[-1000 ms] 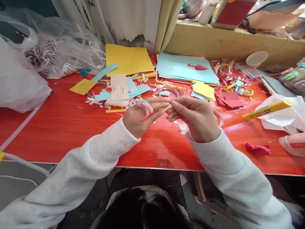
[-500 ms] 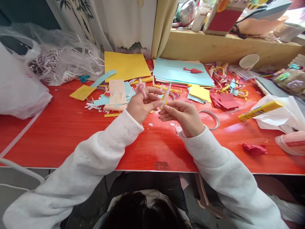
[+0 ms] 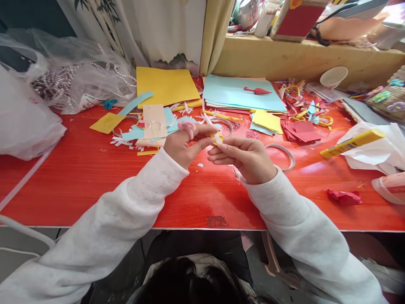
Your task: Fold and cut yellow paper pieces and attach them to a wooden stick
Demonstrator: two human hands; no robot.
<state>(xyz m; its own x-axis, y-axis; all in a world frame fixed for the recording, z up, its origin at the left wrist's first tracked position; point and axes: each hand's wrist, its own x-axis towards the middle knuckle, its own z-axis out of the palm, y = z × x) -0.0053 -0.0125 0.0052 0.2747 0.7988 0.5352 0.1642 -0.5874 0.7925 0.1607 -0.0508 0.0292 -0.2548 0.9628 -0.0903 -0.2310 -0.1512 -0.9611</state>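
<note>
Above the middle of the red table point(image 3: 196, 194), a small yellow and white paper piece point(image 3: 217, 138) is pinched between my two hands. My left hand point(image 3: 186, 145) grips it with thumb and fingers, and a fuzzy pink ring sits on one of its fingers. On the other side, my right hand point(image 3: 248, 156) holds the lower right edge of the piece between thumb and forefinger. Behind the hands lie a yellow pencil-like roll point(image 3: 223, 115) and a roll of tape point(image 3: 225, 126). A second tape ring point(image 3: 292, 158) is right of my right hand.
Yellow sheets point(image 3: 164, 86) and light blue sheets point(image 3: 242, 93) lie at the back. Paper scraps point(image 3: 134, 134) are left of my hands. Red squares point(image 3: 302, 131), a glue stick point(image 3: 352, 143) and crumpled red paper point(image 3: 344, 196) are at right. A plastic bag point(image 3: 28, 114) stands at left.
The paper piece has turned between my fingers, from standing upright and narrow to lying flatter, leaning left. My hands stay close together. The view has shifted slightly.
</note>
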